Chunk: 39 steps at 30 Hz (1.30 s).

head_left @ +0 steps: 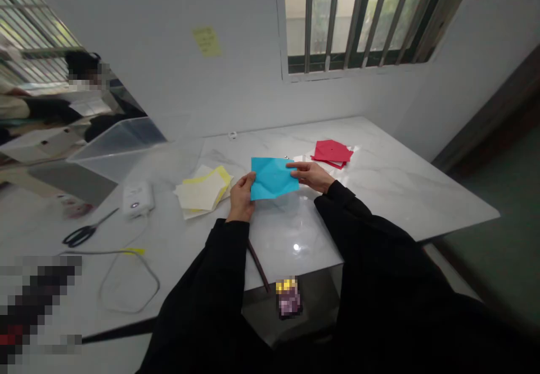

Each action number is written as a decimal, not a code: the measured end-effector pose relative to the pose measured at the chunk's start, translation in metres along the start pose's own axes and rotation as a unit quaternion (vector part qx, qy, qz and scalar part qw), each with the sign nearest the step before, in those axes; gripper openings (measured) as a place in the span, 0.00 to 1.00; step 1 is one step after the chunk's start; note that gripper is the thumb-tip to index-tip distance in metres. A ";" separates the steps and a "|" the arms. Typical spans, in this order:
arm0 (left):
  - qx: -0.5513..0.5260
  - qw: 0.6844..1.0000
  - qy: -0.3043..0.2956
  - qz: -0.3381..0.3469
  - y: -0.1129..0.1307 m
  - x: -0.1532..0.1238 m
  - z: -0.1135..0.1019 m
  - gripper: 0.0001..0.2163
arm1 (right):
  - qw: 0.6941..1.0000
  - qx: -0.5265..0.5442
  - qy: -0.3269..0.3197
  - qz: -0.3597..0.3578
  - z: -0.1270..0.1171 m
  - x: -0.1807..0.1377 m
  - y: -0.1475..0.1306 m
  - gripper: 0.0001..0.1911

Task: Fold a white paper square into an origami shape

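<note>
A bright blue sheet of paper (273, 179) is held up above the white marbled table (278, 233). My left hand (242, 197) grips its left edge, thumb on the near face. At the right edge, my right hand (313, 176) pinches the sheet, with fingers lying across its front. Slight creases show in the paper. To the left of my left hand lie cream and yellow paper pieces (202, 193), stacked loosely. Beyond my right hand sits a pile of red paper pieces (332, 152) with some white paper beneath.
Black-handled scissors (86, 233), a white box-shaped device (138, 199) and a looping grey cable (158, 284) are on the left. A clear plastic bin (122, 143) stands behind them. A dark thin stick (258, 266) lies near the front edge. Another person sits at far left.
</note>
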<state>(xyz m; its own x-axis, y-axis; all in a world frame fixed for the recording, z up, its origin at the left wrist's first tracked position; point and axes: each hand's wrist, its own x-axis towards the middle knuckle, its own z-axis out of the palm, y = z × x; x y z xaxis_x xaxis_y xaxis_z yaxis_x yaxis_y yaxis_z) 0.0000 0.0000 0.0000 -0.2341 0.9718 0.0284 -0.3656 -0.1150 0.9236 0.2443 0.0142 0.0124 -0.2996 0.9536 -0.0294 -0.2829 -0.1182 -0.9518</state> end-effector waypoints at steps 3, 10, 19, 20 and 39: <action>-0.027 0.999 -0.030 -0.012 0.001 0.000 0.000 0.18 | 1.000 -0.006 0.016 -0.024 -0.001 0.001 0.000 0.22; -0.021 0.999 -0.007 -0.048 0.005 0.000 0.005 0.20 | 0.997 0.067 0.037 -0.002 -0.002 0.002 0.000 0.34; -0.004 1.000 -0.008 -0.014 0.005 0.001 0.005 0.19 | 0.989 0.077 -0.058 0.114 0.008 -0.005 0.000 0.14; -0.005 1.000 -0.006 -0.012 0.005 0.001 0.005 0.19 | 0.989 0.078 -0.048 0.112 0.008 -0.005 0.000 0.13; 0.005 0.998 -0.024 -0.056 0.019 -0.020 0.016 0.22 | 0.673 -0.622 0.333 -0.222 -0.100 0.000 -0.028 0.30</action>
<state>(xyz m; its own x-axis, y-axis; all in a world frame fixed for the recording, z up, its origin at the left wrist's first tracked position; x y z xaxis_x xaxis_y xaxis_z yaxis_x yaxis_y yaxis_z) 0.0119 -0.0181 0.0235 -0.1492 0.9871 -0.0574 -0.3771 -0.0032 0.9262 0.3436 0.0456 0.0082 0.1543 0.7799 0.6066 0.8960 0.1483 -0.4186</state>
